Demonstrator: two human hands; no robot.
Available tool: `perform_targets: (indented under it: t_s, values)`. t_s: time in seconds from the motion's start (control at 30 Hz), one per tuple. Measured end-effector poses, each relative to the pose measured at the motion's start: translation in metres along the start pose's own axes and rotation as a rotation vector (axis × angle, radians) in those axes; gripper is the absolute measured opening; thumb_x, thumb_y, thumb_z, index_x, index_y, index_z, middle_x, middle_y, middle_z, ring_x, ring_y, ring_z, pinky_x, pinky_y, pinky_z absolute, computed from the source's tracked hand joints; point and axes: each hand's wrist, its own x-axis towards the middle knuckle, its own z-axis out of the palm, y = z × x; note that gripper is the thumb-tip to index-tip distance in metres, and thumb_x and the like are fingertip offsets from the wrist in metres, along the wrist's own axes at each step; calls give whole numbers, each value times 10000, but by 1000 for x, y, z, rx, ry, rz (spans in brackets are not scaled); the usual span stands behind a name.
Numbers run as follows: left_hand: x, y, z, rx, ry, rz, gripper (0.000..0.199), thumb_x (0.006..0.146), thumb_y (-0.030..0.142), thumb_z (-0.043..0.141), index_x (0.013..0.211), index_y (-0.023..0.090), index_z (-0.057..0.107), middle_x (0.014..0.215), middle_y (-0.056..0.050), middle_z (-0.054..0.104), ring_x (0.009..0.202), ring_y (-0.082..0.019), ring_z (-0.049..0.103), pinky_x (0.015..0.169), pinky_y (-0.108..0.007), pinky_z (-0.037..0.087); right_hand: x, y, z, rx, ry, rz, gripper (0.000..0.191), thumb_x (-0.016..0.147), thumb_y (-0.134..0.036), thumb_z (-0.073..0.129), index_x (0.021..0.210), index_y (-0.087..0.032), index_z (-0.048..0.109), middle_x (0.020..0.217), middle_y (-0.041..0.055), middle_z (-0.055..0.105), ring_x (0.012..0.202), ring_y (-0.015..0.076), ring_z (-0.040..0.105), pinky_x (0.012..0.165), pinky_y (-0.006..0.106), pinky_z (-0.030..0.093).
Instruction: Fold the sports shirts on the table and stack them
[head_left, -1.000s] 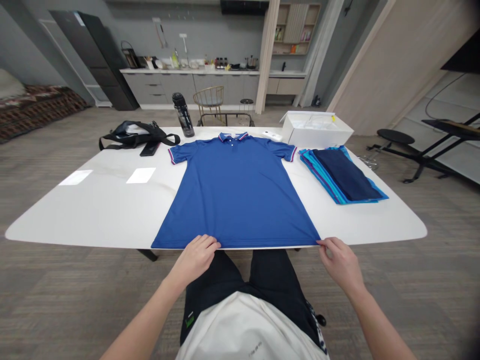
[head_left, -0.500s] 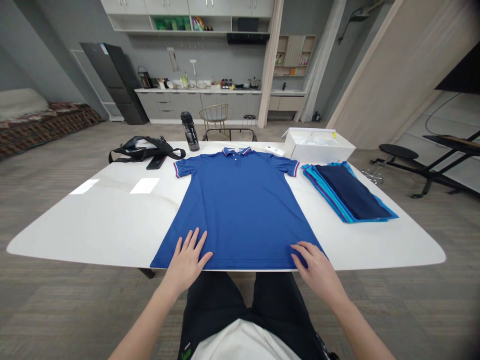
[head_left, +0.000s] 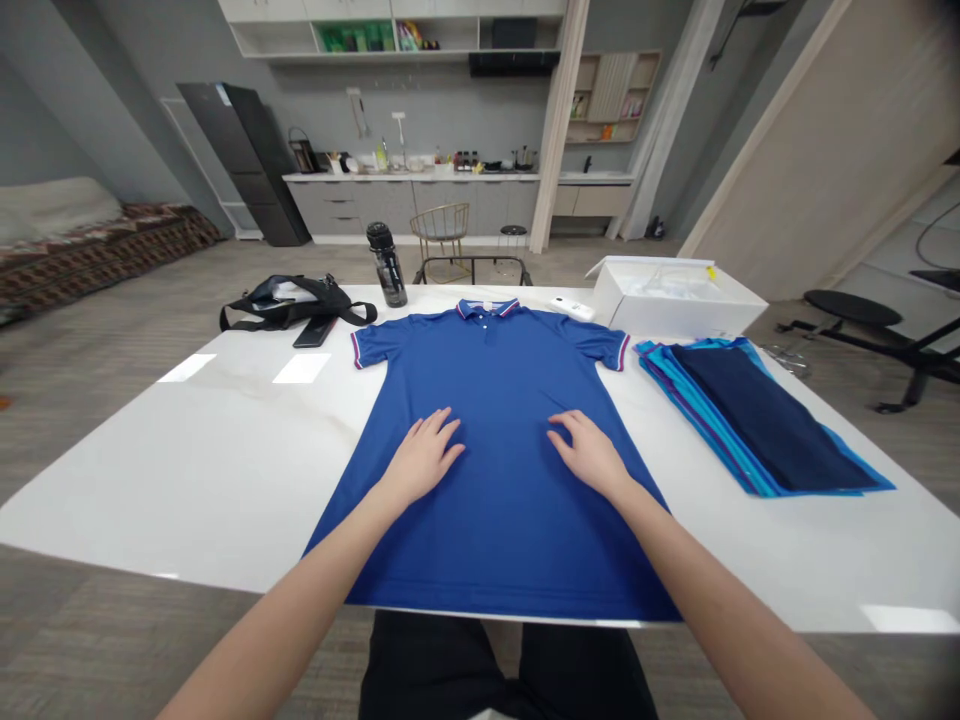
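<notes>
A blue polo shirt (head_left: 495, 510) lies spread face up, its collar at the far end and its hem along the near table edge. White and red stripes trim the collar and both sleeve cuffs. Over the left half of the shirt's body is my left hand (head_left: 424, 458), palm down with the fingers apart. My right hand (head_left: 589, 455) is over the right half, fingers spread and slightly bent. Neither hand grips the cloth; whether the palms press on it I cannot tell.
On the white table (head_left: 225, 450) are a black bag (head_left: 289, 303), a phone (head_left: 315, 331) and a dark bottle (head_left: 387, 268). To the right sit a stack of folded clothes (head_left: 765, 420), an open white box (head_left: 675, 305) and a small white device (head_left: 572, 308).
Both hands have moved forward from near the hem to the middle of the shirt. The camera view has shifted closer over the table. The shirt still lies flat.
</notes>
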Motion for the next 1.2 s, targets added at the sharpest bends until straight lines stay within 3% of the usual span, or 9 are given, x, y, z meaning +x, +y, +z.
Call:
perform_targets:
  t_s: [0.13,0.3,0.53,0.63,0.73,0.83,1.0,1.1,1.2]
  values:
    - [73,-7,19,25,-66,11,295,1010,233,441,1201,204,664,1207,-98,677,1106,-232,638,964,-377,502,79,-7,35,19,-78,10,207,972,-237,516,1072,-221,696,1113,66,692,1053,204,646,957,319,483]
    - [118,-25,34,28,-92,20,272,987,193,427,1080,217,682,1045,-81,683,990,-218,633,913,-345,493,138,11,51,-9,-110,111,217,954,-268,525,1059,-244,714,951,32,718,885,199,653,829,299,483]
    - [186,-113,47,14,85,-278,375,981,214,406,1291,155,609,1324,-155,590,1193,-266,569,1048,-398,450,210,110,32,-111,166,264,346,944,-289,462,1153,-139,694,1212,162,652,1132,280,605,1011,379,455]
    - [216,-150,51,85,115,-461,501,990,346,417,1432,129,512,1510,-196,464,1384,-342,437,1152,-508,349,234,148,28,-135,189,453,493,996,-422,378,1325,-141,612,1381,183,578,1278,347,525,1083,497,405]
    - [229,-180,57,71,48,-735,700,974,571,368,1518,134,422,1619,-215,323,1493,-420,267,1175,-642,241,241,175,32,-167,106,686,660,1007,-574,273,1482,-170,490,1552,179,435,1418,425,372,1143,641,267]
    - [227,-204,62,49,-54,-915,852,929,719,256,1566,164,364,1661,-201,241,1528,-436,176,1182,-699,127,240,190,36,-226,22,767,790,964,-689,278,1544,-176,427,1633,168,312,1485,480,216,1173,668,157]
    - [225,-219,63,83,-118,-978,886,905,753,194,1593,210,322,1686,-167,177,1538,-450,122,1164,-740,66,244,186,41,-290,24,801,884,917,-762,317,1534,-142,445,1641,181,289,1471,542,163,1150,721,104]
    - [237,-216,62,145,-110,-894,884,925,717,199,1589,146,320,1678,-186,192,1538,-433,142,1186,-710,40,255,173,48,-355,60,600,804,969,-697,274,1502,-129,475,1633,181,306,1496,451,177,1175,691,68]
    - [249,-222,63,129,-102,-757,840,953,668,173,1589,138,315,1683,-156,195,1553,-352,155,1225,-638,68,270,167,52,-291,-32,466,756,1010,-637,205,1538,-140,419,1628,166,327,1502,362,229,1198,648,109]
